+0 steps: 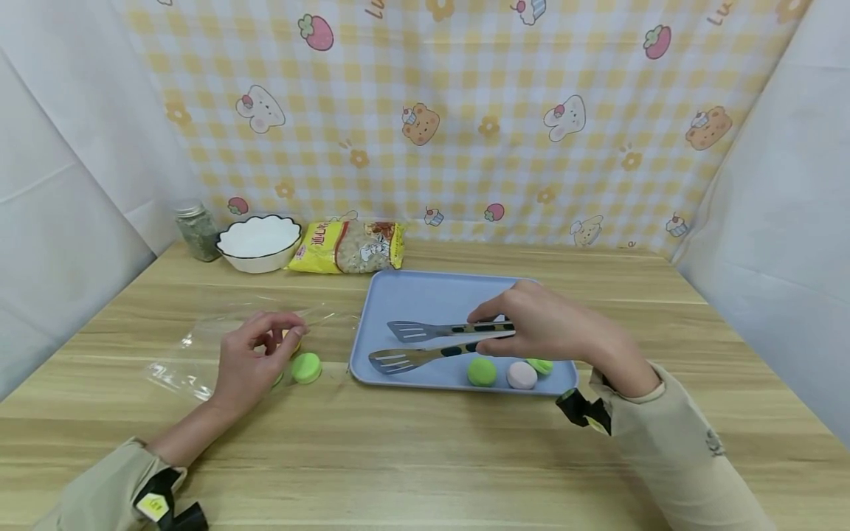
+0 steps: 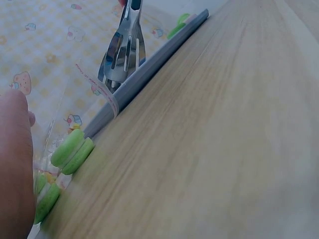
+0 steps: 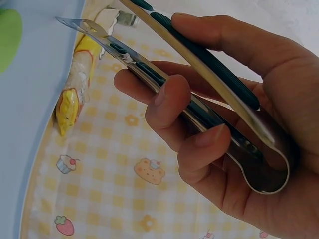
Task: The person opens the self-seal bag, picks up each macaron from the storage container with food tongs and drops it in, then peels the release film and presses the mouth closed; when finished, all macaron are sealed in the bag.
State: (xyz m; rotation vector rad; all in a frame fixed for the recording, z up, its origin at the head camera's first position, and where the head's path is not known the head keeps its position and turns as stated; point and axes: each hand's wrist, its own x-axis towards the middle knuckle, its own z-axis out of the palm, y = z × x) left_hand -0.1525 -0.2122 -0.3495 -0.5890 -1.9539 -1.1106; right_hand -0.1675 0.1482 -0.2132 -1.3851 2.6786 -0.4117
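My right hand (image 1: 547, 324) grips metal tongs (image 3: 219, 94) with dark grip inserts. Their slotted ends stand apart over the left part of the blue tray (image 1: 425, 284), with nothing between them. A green macaron (image 1: 482, 372), a pale pink macaron (image 1: 522, 375) and another green macaron (image 1: 541, 366) lie along the tray's front right edge. Left of the tray, my left hand (image 1: 249, 358) pinches the edge of a clear plastic bag (image 1: 189, 354). Beside its fingers sits a green macaron (image 1: 306, 368); a second green one and a yellow one are partly hidden by the hand.
At the back left stand a jar of dried green herbs (image 1: 198, 232), a white scalloped bowl (image 1: 260, 240) with a dark rim, and a yellow food packet (image 1: 348, 247). A checked curtain (image 1: 458, 81) hangs behind the wooden table (image 1: 412, 457); white cloth flanks both sides.
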